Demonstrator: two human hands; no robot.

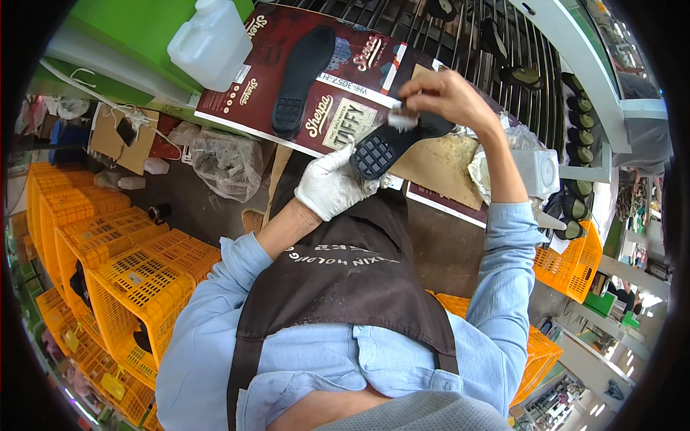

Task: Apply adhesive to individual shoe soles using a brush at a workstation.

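Observation:
My left hand (329, 188), in a white glove, grips the heel end of a black shoe sole (373, 155) with a grid-patterned heel. The sole is held over the near edge of the table, its far end pointing right. Above it, my bare right hand (449, 98) is closed around a small brush (403, 120) with pale bristles, held at the sole's upper face. Whether the bristles touch it I cannot tell. Another black sole (305, 75) lies flat on the dark red printed board (262, 108), to the left of my hands.
A white plastic jug (210, 47) stands at the back left, and a white container (540, 173) at the right. Brown cardboard (438, 174) lies under my right hand. Beyond is a metal-bar rack (402, 21) with shoe parts. Orange crates (136, 287) are stacked at left.

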